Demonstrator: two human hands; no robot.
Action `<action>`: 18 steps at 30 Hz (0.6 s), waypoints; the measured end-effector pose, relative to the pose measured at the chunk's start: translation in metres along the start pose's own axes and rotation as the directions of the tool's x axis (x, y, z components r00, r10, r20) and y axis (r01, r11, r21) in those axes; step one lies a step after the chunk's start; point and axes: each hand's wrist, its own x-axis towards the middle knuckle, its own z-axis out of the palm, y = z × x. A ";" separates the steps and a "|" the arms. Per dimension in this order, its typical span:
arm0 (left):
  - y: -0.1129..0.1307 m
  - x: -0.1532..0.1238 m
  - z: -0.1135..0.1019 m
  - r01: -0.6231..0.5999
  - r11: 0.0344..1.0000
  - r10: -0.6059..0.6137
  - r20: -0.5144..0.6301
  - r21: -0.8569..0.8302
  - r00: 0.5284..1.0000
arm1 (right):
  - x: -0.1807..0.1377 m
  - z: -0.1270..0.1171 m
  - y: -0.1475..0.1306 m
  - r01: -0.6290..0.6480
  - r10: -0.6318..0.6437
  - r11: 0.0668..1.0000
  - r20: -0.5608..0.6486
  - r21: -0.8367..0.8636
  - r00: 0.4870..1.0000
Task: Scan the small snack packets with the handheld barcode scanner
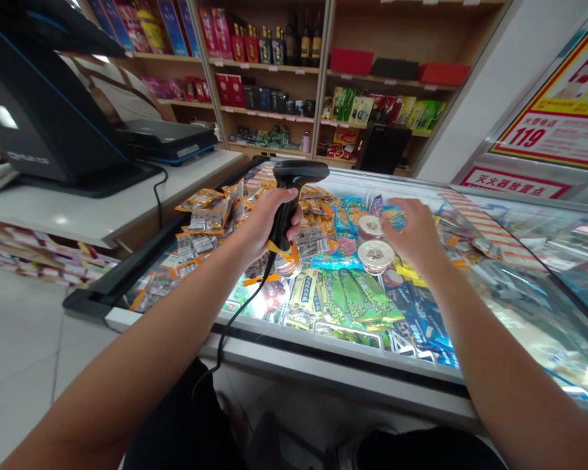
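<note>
My left hand [267, 219] is wrapped round the handle of a black barcode scanner [298, 175], its head pointing right and its cable [235, 313] trailing down toward me. My right hand [414, 232] reaches over the glass lid of a chest freezer [323, 356], fingers curled beside two round white ice-cream cups [375, 254], touching or nearly touching the far one [371, 226]. A pile of small orange-edged snack packets [208, 215] lies on the lid left of the scanner. Green and blue ice-cream wrappers [353, 297] show under the glass.
A white counter [102, 209] at the left carries a black till screen [34, 111] and a flat black device [169, 140]. Wooden shelves [298, 68] with boxes and bottles line the back wall. A red and yellow poster [563, 111] hangs at the right. The floor is pale tile [19, 365].
</note>
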 end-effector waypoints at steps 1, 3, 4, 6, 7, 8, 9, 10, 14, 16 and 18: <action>-0.001 0.000 0.000 0.004 1.000 -0.004 0.006 -0.006 1.000 | -0.002 0.009 -0.020 0.110 -0.118 0.989 0.071 0.103 0.990; -0.002 0.000 -0.001 0.001 1.000 -0.001 0.013 -0.005 1.000 | -0.006 0.027 -0.055 0.286 -0.334 0.929 0.195 0.235 0.922; -0.002 0.000 -0.001 -0.001 1.000 0.001 0.014 -0.001 1.000 | -0.009 0.034 -0.069 0.351 -0.414 0.897 0.233 0.268 0.880; -0.003 0.000 -0.001 -0.003 1.000 0.003 0.012 0.007 1.000 | -0.013 0.042 -0.086 0.415 -0.485 0.868 0.281 0.273 0.828; -0.003 0.000 -0.001 -0.005 1.000 0.005 0.013 0.007 1.000 | -0.014 0.044 -0.089 0.418 -0.482 0.871 0.287 0.257 0.828; -0.003 -0.001 -0.001 -0.007 1.000 0.007 0.015 0.002 1.000 | -0.014 0.044 -0.088 0.407 -0.465 0.881 0.285 0.240 0.838; -0.003 -0.001 -0.001 -0.009 1.000 0.009 0.019 -0.003 1.000 | -0.014 0.043 -0.086 0.387 -0.440 0.893 0.272 0.230 0.856; -0.003 -0.001 -0.001 -0.010 1.000 0.010 0.024 -0.009 1.000 | -0.013 0.041 -0.082 0.354 -0.408 0.906 0.256 0.232 0.876; -0.003 -0.001 -0.001 -0.010 1.000 0.010 0.063 -0.003 0.998 | -0.008 0.027 -0.061 -0.004 -0.084 0.931 0.226 0.364 0.971; -0.004 -0.002 0.000 -0.005 1.000 0.005 0.096 0.001 0.995 | -0.006 0.021 -0.052 -0.212 0.132 0.855 0.196 0.474 0.972; -0.006 -0.003 0.002 0.004 1.000 -0.003 0.132 -0.006 0.991 | -0.004 0.017 -0.045 -0.306 0.283 0.770 0.130 0.560 0.950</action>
